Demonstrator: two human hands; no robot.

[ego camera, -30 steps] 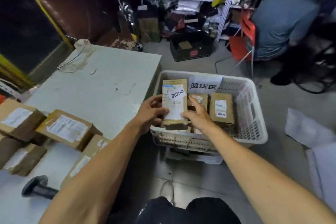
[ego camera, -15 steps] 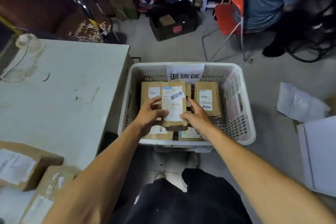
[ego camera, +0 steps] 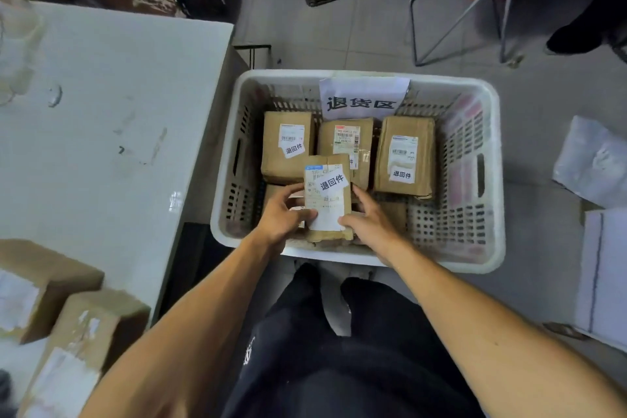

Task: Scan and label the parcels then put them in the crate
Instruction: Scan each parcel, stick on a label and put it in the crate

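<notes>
Grey floor beside table. White crate (ego camera: 488,132) holds labelled parcels; left hand (ego camera: 283,217) and right hand (ego camera: 369,222) grip a kraft-wrapped parcel (ego camera: 327,197) by its long edges, inside near wall. Looks light, stiff.

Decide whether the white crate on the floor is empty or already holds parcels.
Not empty: the white crate holds three labelled parcels along its far side, more beneath, and both hands lower another parcel in.

Crate (ego camera: 488,159) right half lies open beside stacked parcels (ego camera: 405,154).
</notes>
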